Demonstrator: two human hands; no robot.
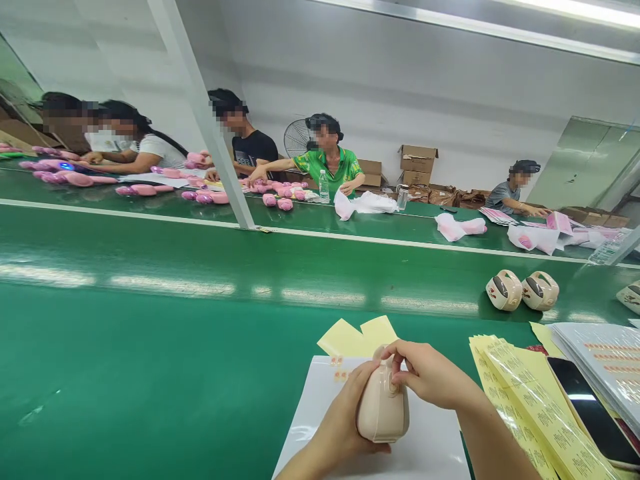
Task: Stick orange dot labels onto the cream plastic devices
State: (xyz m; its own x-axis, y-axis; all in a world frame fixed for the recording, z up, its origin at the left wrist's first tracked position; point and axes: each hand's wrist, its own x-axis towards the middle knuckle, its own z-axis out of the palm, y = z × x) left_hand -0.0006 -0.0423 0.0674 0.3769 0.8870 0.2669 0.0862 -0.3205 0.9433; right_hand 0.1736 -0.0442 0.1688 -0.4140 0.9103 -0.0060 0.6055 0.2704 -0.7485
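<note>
A small beige plastic appliance (383, 417), rounded and with a handle on top, is held tilted above a white sticker sheet (310, 407). My left hand (345, 413) wraps around its left side and underside. The fingers of my right hand (425, 370) are bent and pinched together against its upper part, by the handle. Whether something small is between those fingertips is hidden. Small orange-red stickers (340, 376) show on the sheet, just left of the appliance. Pale yellow paper pieces (345, 339) lie behind it.
Two similar beige appliances (505, 291) stand on the green belt (300, 267), another at the right edge. Yellow label sheets (530, 407), a black phone (590, 407) and stacked sticker sheets (600, 360) lie to my right. Across the belt, several people work among pink items (205, 197).
</note>
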